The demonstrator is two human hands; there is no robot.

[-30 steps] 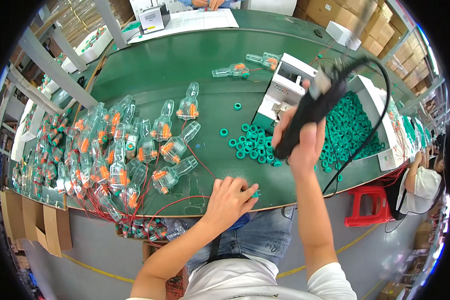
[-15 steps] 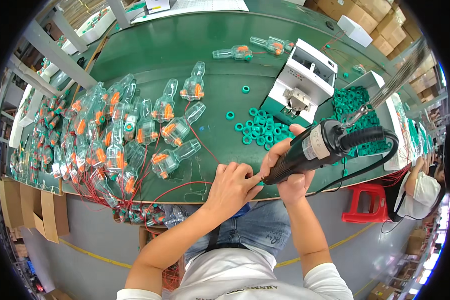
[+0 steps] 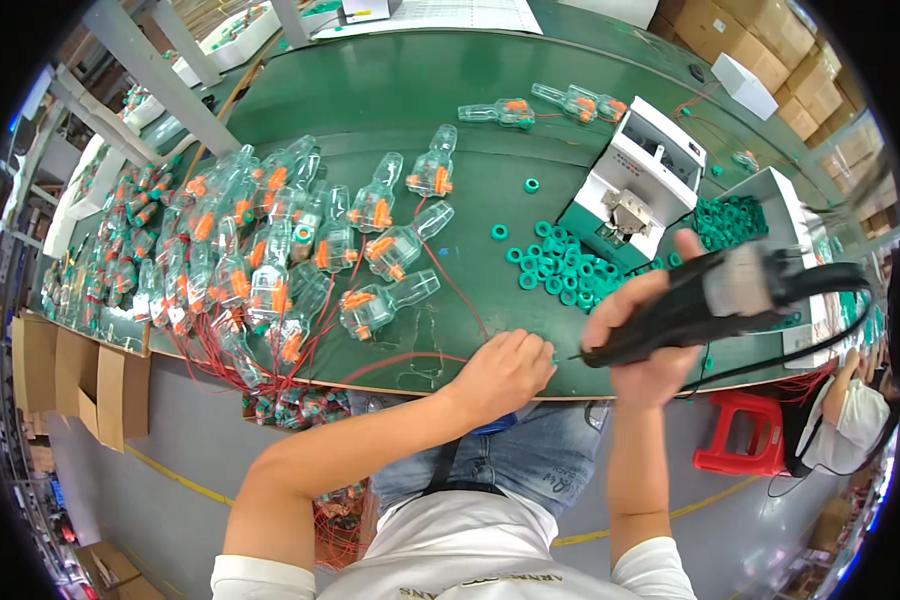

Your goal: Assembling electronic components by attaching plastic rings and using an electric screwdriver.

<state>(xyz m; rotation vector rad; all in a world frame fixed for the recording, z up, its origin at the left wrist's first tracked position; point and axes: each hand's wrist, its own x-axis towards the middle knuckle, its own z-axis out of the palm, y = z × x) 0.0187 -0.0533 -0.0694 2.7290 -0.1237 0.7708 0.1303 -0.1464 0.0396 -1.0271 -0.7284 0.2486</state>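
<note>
Head view: grips a black driver (image 3: 670,315) in the right hand (image 3: 652,372), with fingers wrapped round its body, and points its bit (image 3: 575,357) left, just short of the left hand (image 3: 505,375). Curls the left fingers in over the table (image 3: 355,95), near its edge, pinching a mostly hidden green piece (image 3: 553,362), perhaps a ring. Shows green rings (image 3: 568,272) heaped beside a white machine (image 3: 635,170), clear bottles (image 3: 395,250) far left
</note>
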